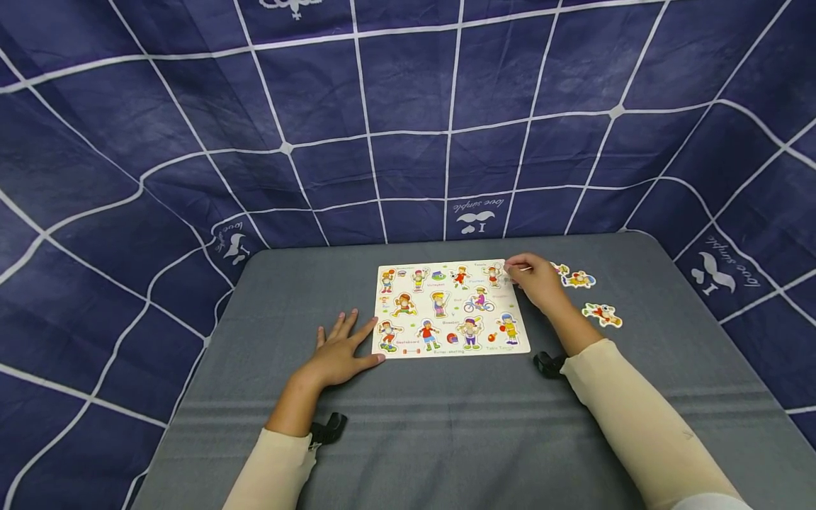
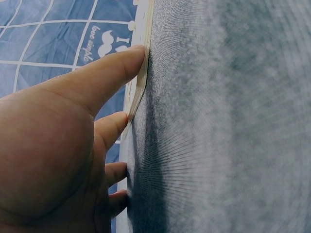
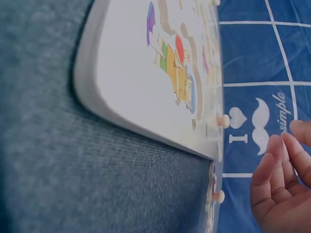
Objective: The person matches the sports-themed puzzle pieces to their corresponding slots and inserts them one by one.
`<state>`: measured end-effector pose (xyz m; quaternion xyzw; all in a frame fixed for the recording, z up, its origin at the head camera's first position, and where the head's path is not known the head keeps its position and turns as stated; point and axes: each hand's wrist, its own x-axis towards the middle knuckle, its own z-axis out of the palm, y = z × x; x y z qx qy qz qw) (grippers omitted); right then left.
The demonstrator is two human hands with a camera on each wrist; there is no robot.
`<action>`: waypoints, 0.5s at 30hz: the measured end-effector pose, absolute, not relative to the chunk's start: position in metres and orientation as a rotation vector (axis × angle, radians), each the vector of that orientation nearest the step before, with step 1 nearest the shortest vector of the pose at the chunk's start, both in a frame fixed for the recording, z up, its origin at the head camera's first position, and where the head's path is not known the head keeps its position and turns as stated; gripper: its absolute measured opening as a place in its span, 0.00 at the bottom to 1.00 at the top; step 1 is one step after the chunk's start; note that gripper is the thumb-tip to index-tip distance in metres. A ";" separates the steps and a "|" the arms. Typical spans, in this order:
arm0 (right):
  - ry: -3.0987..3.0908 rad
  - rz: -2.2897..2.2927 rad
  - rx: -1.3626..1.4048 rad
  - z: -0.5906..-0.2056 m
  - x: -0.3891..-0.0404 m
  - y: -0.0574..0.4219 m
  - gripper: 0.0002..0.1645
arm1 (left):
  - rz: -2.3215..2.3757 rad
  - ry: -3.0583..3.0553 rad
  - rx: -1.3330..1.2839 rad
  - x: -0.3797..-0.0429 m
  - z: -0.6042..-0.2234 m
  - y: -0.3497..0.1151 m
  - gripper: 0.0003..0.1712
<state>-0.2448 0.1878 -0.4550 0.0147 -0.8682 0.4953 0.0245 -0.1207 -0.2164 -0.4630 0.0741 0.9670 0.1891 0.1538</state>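
Note:
A white wooden puzzle board [image 1: 450,309] with colourful sports figures and small printed words lies on the grey table. My left hand [image 1: 340,358] is spread flat at its left side; the thumb and index finger [image 2: 116,125] touch the board's edge. Over the far right corner is my right hand [image 1: 538,281], its fingertips close to the tennis figure [image 1: 493,274]. In the right wrist view its fingers [image 3: 277,167] are loosely bent, with nothing visible between them. A figure in a blue cap [image 3: 180,80] and a round peg knob [image 3: 223,121] also show on the board.
Right of the board lie loose puzzle pieces: one with a red-and-white figure [image 1: 602,314], one farther back [image 1: 579,279], and another partly behind the right hand [image 1: 561,269]. Navy cloth [image 1: 408,170] with white grid lines hangs around the table [image 1: 446,418].

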 end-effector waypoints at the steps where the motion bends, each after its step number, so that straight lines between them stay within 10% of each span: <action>1: -2.677 1.537 0.044 -0.455 -0.244 0.189 0.16 | 0.542 2.772 0.212 -0.121 -0.463 -0.217 0.49; 15: -2.570 1.597 -0.019 -0.450 -0.215 0.210 0.18 | 0.543 2.765 0.218 -0.120 -0.463 -0.217 0.49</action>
